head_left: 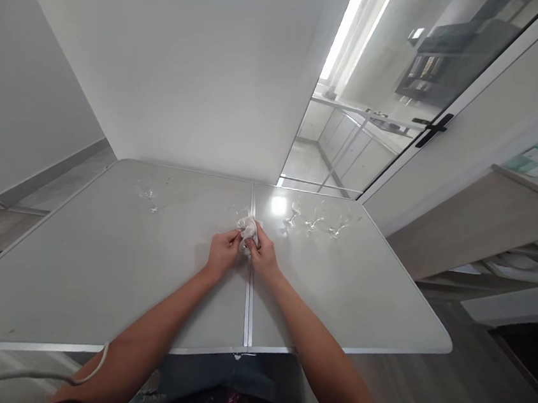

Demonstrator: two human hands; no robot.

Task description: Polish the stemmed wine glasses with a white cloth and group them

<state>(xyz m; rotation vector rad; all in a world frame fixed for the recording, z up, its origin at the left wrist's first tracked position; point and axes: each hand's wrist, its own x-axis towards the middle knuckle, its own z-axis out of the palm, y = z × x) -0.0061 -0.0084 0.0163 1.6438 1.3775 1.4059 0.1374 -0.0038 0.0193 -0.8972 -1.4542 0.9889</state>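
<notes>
Over the table's middle seam, my two hands meet around a crumpled white cloth (pixel 248 227). My right hand (pixel 263 252) is closed on the cloth, thumb on its near side. From the left, my left hand (pixel 225 251) pinches at the cloth's edge with bent fingers. A clear, shiny rounded piece (pixel 243 248) shows just below the cloth, perhaps part of a clear glass; the cloth and fingers hide most of it. To the right stand three clear stemmed glasses, one (pixel 290 220) nearest my hand, another (pixel 313 222) beside it and the last (pixel 337 227) farthest right.
Another clear, glass-like object (pixel 151 202) is on the left half of the folding table (pixel 155 279). A white wall (pixel 190 78) borders the far edge, with a glass door (pixel 356 108) at right. A cable (pixel 30 374) crosses near my left forearm. Shelves (pixel 497 225) stand right.
</notes>
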